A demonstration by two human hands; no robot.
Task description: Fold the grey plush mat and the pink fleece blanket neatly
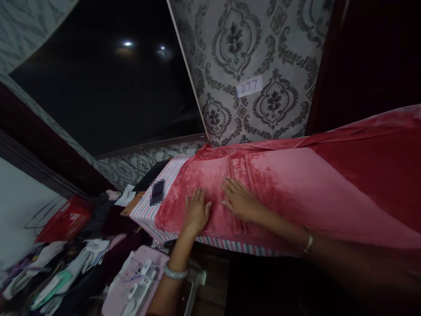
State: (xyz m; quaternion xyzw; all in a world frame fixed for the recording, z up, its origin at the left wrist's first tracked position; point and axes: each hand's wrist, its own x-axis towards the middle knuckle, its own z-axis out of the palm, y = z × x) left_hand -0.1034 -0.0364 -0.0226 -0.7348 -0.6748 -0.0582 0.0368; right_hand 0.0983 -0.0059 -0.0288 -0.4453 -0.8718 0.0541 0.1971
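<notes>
Red plush fabric (283,180), looking like a blanket, is spread over a long surface covered with a striped cloth (144,208). My left hand (196,210) lies flat on the fabric near its left end, fingers apart and pointing away from me. To its right, my right hand (240,199) rests palm down on the same fabric, fingers stretched toward the back left. Beneath and beside the right hand, raised folds (239,169) run from front to back. Neither hand grips the cloth. A bangle circles each wrist.
A dark pixelated rectangle (157,192) sits on the striped cloth. At lower left are piled clothes (66,272), a red bag (67,219) and a pink surface with white power strips (141,285). Behind stand a large dark screen (125,87) and patterned wall with a "277" label (249,86).
</notes>
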